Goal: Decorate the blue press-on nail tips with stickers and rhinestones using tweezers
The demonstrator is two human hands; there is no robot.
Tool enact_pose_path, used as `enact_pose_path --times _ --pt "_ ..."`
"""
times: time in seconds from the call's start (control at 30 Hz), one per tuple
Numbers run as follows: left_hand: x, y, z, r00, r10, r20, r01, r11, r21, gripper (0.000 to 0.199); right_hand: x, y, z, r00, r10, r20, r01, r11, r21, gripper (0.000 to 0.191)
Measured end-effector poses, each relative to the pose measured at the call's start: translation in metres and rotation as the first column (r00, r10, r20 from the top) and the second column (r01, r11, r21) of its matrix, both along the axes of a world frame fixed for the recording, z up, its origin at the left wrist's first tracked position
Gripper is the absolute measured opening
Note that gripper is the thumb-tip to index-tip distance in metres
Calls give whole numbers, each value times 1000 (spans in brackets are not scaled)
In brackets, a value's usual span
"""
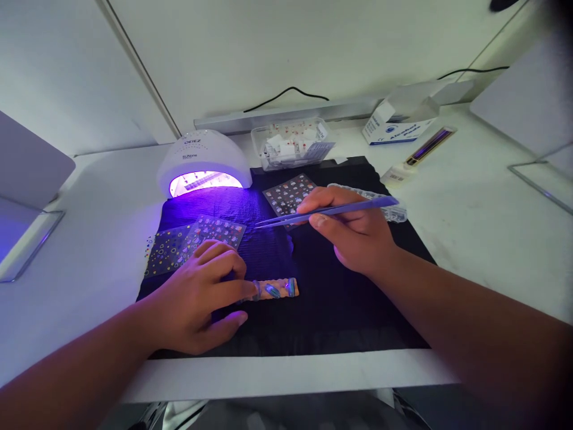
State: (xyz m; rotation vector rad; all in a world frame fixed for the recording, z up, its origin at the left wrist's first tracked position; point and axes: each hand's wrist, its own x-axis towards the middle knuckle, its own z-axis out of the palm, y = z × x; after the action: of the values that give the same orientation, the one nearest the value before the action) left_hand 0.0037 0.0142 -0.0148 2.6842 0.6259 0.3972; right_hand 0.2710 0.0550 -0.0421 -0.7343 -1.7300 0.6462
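Observation:
My right hand (pixel 353 230) is closed on metal tweezers (pixel 344 206), whose tips point left over the black cloth. The two tips are slightly apart, and I see nothing between them. My left hand (pixel 203 298) rests on the cloth with thumb and index finger apart. Its index fingertip touches the left end of a narrow tan strip (pixel 283 287). On that strip lie several shiny blue-green press-on nails (pixel 272 291); the fingertip hides the strip's left end. Two clear sticker sheets, one with small pictures (pixel 217 230) and one with hearts and dots (pixel 165 251), lie behind my left hand.
A white nail lamp (pixel 201 149) glows purple at the back left. Beside it stands a clear tub (pixel 290 143) of packets. Another sticker sheet (pixel 286 194) and a clear case (pixel 396 212) lie near my right hand. An opened box (pixel 398 122) stands at the back right.

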Motion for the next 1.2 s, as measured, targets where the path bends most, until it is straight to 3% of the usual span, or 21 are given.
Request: enact_pose_path --times 0.3,0.57,1.2 --pt "12 1 3 996 86 24 -83 992 -100 13 -1 1 2 998 10 -62 -14 998 -66 13" --pt "23 0 7 987 159 -2 -157 976 -152 13 -4 1 4 985 28 -171 -45 994 -100 12" --pt "29 6 6 986 159 -39 -163 930 -329 18 -7 5 4 931 41 -364 -119 974 -195 7"
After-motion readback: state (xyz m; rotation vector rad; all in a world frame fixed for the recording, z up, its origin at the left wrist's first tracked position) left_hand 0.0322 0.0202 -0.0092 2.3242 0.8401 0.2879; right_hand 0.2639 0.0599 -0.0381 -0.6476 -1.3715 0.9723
